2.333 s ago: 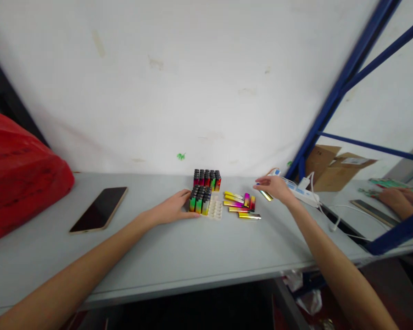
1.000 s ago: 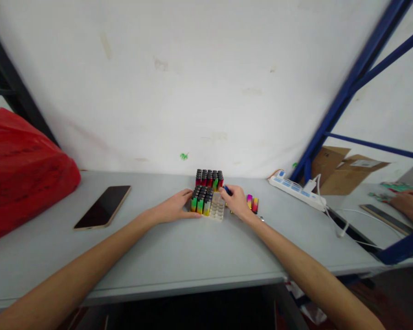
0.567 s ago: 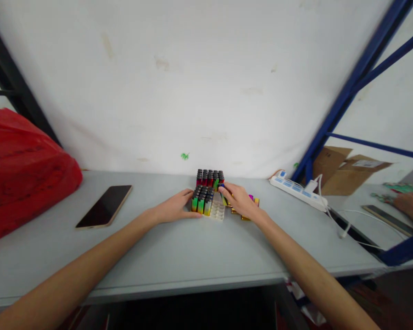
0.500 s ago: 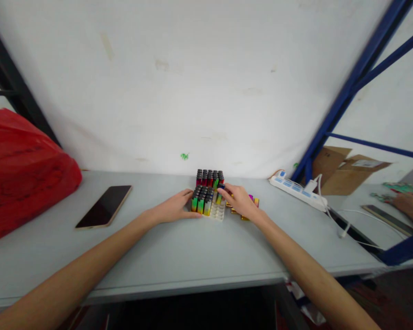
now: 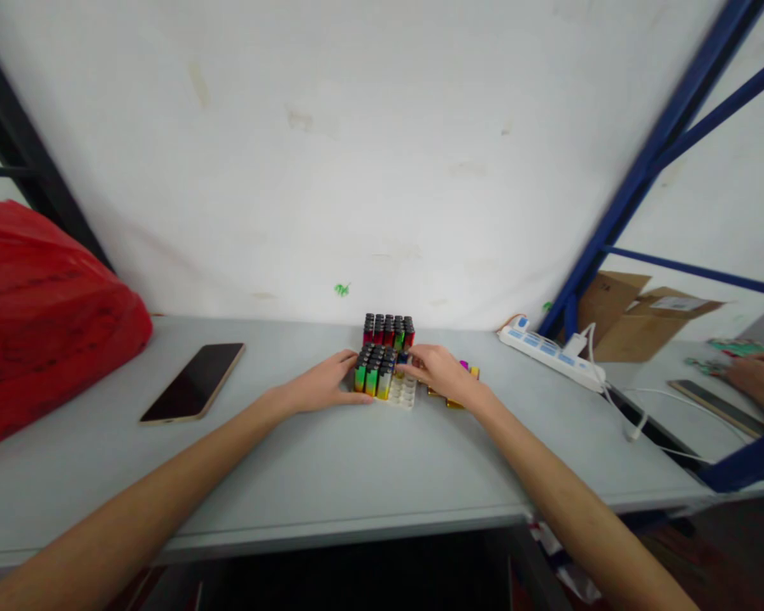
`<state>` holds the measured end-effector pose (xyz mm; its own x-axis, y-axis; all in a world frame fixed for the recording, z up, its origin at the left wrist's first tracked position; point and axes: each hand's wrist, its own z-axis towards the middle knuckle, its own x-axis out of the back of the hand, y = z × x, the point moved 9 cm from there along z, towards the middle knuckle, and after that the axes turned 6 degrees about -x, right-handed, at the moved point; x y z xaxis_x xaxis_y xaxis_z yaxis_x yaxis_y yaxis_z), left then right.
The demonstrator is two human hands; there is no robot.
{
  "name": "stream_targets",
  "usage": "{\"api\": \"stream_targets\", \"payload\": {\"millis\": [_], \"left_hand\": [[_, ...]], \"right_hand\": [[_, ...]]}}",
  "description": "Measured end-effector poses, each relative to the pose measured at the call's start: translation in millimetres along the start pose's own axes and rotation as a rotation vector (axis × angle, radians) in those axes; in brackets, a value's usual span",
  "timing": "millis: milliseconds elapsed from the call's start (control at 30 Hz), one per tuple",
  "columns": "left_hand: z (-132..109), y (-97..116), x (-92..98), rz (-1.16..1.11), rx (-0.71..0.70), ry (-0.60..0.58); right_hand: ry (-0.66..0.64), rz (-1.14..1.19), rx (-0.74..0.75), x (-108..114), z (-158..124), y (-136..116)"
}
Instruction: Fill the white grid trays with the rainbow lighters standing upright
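Note:
Several lighters (image 5: 372, 378) with black tops and green-to-yellow bodies stand upright in a white holed tray (image 5: 402, 395). My left hand (image 5: 323, 382) is curved round the tray's left side, its thumb at the front corner and its fingers further back. On the other side, my right hand (image 5: 439, 372) pinches a lighter (image 5: 401, 363) with a dark top, low over the right part of the tray. My fingers partly cover that lighter. More gold and purple lighters (image 5: 455, 404) lie on the table beside and partly behind my right hand.
Behind the tray stands another block of lighters (image 5: 389, 329), mostly red. A phone (image 5: 194, 382) and a red bag (image 5: 44, 314) are to the left. At right are a power strip (image 5: 551, 355) with cables, a blue post, a cardboard box (image 5: 643, 318) and another person's hand (image 5: 761, 382).
My right hand has moved slightly left and lowered the lighter into the tray area beside the standing ones. My left hand has stayed in place.

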<state>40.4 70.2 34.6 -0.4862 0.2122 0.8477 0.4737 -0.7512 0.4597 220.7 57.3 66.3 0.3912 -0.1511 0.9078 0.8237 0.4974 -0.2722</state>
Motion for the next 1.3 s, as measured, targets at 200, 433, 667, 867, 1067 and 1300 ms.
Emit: {"api": "stream_targets", "payload": {"millis": [200,433,667,867,1067,1300], "left_hand": [[0,-1,-0.1,0.022,0.025,-0.009],[0,-3,0.2,0.027,0.049,-0.012],[0,-2,0.8,0.031,0.053,-0.018],[0,-2,0.1,0.032,0.052,-0.018],[0,-2,0.6,0.018,0.04,-0.012],[-1,-3,0.5,0.011,0.04,-0.01]], "right_hand": [[0.076,-0.198,-0.389,44,-16,65],[-0.122,-0.347,-0.699,43,-37,131],[-0.235,-0.296,-0.691,22,-37,133],[-0.182,-0.238,-0.67,23,-32,131],[-0.158,-0.192,-0.633,18,-27,125],[0.08,0.066,-0.613,36,-19,118]]}}
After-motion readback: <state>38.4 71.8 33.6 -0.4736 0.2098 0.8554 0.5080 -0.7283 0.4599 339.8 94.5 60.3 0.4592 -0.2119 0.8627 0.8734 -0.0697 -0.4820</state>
